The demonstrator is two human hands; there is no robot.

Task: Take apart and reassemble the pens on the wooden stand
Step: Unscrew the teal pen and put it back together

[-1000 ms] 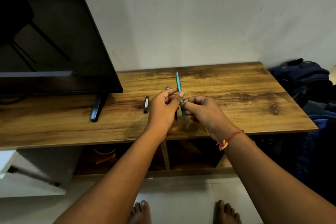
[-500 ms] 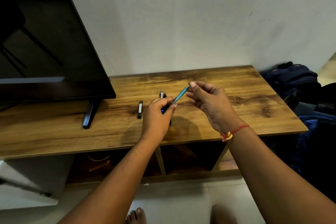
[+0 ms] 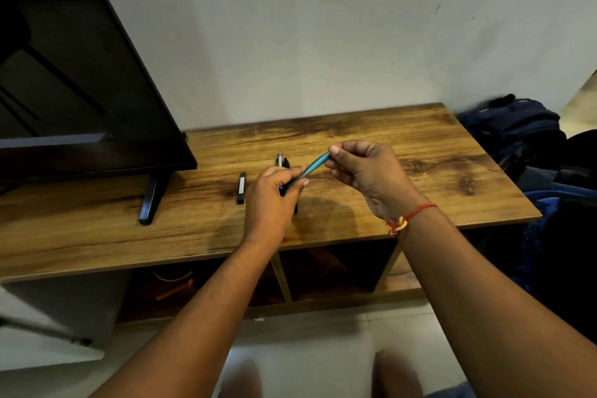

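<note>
Over the stand (image 3: 429,139), slim teal pen (image 3: 312,168), possibly capless.

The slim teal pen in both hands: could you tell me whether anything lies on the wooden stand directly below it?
Yes. A dark pen with a silver tip lies on the brown wooden stand behind the left hand, beneath the slim teal pen. A short black pen piece lies apart, further left.
</note>
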